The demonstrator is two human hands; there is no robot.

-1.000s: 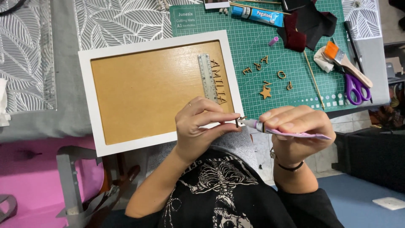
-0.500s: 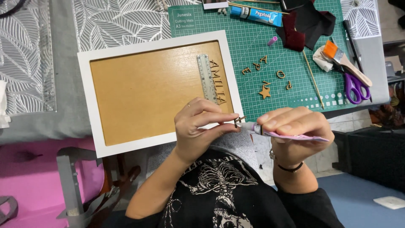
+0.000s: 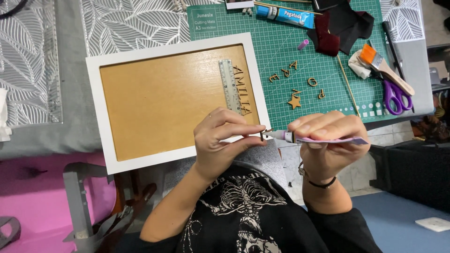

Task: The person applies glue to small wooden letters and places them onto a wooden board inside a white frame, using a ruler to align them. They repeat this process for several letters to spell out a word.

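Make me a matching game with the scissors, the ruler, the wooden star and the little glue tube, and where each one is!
Things:
1. purple scissors
2. ruler
3. wooden star
4. small glue tube

Places:
A. on the brown board inside the white frame
B. in the right hand
C. on the green cutting mat, near loose letters
D. at the mat's right edge, beside the paintbrush

Pairs: 1-D, 2-A, 3-C, 4-B

Counting it up: one white-framed wooden board (image 3: 154,100), one metal ruler (image 3: 230,85), one pair of purple scissors (image 3: 394,96), one wooden star (image 3: 294,101), two glue tubes (image 3: 285,15) (image 3: 323,139).
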